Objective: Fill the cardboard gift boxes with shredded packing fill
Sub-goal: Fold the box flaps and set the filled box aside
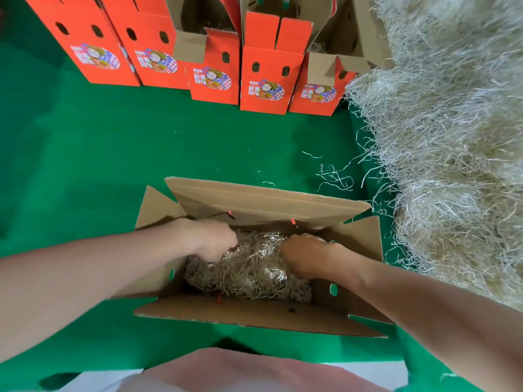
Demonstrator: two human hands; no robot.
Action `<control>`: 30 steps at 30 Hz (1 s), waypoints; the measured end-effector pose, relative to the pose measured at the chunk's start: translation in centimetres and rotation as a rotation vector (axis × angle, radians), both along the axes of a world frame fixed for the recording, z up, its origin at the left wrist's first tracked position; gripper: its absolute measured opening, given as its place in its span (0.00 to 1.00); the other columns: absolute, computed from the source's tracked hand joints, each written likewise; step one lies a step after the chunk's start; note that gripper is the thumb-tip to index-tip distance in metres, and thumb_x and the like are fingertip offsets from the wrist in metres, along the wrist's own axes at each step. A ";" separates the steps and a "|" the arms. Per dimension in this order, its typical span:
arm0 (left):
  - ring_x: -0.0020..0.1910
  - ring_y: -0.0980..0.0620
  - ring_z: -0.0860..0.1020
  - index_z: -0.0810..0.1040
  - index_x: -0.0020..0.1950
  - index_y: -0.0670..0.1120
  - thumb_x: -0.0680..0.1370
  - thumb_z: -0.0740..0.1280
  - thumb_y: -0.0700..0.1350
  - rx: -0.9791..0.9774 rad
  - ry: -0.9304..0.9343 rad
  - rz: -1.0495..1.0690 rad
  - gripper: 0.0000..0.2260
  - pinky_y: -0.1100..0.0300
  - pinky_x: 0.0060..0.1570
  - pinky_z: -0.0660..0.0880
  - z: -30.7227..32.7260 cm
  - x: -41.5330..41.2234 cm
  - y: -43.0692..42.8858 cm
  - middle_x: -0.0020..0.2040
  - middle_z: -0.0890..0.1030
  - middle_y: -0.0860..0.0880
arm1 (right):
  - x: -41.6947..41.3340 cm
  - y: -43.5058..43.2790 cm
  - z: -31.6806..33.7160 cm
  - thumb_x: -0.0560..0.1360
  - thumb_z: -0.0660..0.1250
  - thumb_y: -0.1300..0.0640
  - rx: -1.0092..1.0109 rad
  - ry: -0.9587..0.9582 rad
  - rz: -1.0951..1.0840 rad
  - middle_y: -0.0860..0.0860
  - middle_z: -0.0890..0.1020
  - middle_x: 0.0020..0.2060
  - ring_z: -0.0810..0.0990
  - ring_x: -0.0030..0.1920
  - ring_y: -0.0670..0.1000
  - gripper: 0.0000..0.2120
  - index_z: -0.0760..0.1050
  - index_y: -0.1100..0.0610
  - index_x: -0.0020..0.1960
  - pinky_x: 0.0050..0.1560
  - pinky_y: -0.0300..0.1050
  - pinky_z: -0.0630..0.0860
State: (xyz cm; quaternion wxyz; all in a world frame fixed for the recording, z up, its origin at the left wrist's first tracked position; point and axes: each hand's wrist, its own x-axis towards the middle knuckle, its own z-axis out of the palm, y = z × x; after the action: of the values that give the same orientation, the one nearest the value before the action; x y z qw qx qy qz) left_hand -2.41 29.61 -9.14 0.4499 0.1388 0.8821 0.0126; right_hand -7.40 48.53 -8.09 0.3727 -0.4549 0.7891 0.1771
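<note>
Where the open box stands on the green bench, fill is seen inside. The left hand and right hand are sunk into it, apart. Fingers are buried, so grip cannot be told. A heap is noted at right.

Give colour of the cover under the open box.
Plain green. The cover shows best in the head view, beyond the open cardboard box.

Left hand curled, right hand palm-down.
</note>
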 end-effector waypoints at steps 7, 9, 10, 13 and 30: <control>0.60 0.44 0.71 0.75 0.62 0.41 0.78 0.62 0.41 -0.385 -0.257 -0.434 0.13 0.46 0.61 0.66 -2.2 3.7 -0.7 0.64 0.73 0.42 | 1.9 2.3 -2.8 0.80 0.56 0.53 0.303 -0.020 0.269 0.58 0.64 0.71 0.65 0.68 0.59 0.23 0.60 0.55 0.74 0.67 0.56 0.65; 0.67 0.44 0.66 0.70 0.68 0.44 0.79 0.61 0.46 -0.474 -0.281 -0.406 0.17 0.48 0.68 0.58 -3.4 4.2 -0.5 0.69 0.69 0.42 | 1.7 2.5 -2.6 0.79 0.58 0.58 0.334 0.020 0.255 0.58 0.70 0.67 0.69 0.66 0.59 0.18 0.69 0.59 0.68 0.65 0.56 0.68; 0.68 0.45 0.65 0.69 0.70 0.45 0.80 0.60 0.46 -0.438 -0.282 -0.284 0.18 0.51 0.69 0.57 -4.0 4.5 -0.5 0.70 0.68 0.42 | 1.7 2.3 -2.4 0.78 0.59 0.60 0.310 0.028 0.216 0.58 0.73 0.63 0.72 0.63 0.59 0.15 0.72 0.60 0.64 0.61 0.55 0.71; 0.65 0.45 0.69 0.69 0.70 0.48 0.82 0.55 0.42 -0.222 -0.161 0.014 0.17 0.55 0.66 0.64 -4.2 4.6 -0.5 0.71 0.66 0.40 | 1.7 0.8 -2.2 0.77 0.58 0.65 0.028 0.098 0.133 0.58 0.77 0.57 0.77 0.56 0.59 0.13 0.75 0.61 0.59 0.50 0.52 0.75; 0.38 0.54 0.78 0.80 0.47 0.47 0.78 0.62 0.53 0.122 0.221 0.252 0.12 0.60 0.39 0.76 5.7 3.4 -1.8 0.43 0.80 0.52 | 1.4 0.5 10.9 0.68 0.68 0.73 -1.114 0.212 0.057 0.56 0.82 0.43 0.81 0.38 0.55 0.13 0.80 0.62 0.49 0.38 0.48 0.80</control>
State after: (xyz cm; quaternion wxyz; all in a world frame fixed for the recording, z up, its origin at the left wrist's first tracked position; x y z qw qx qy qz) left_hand 1.03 27.76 -3.43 0.3358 0.0548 0.9342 0.1071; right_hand -6.00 49.06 2.84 -0.0098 -0.5837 0.7839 -0.2111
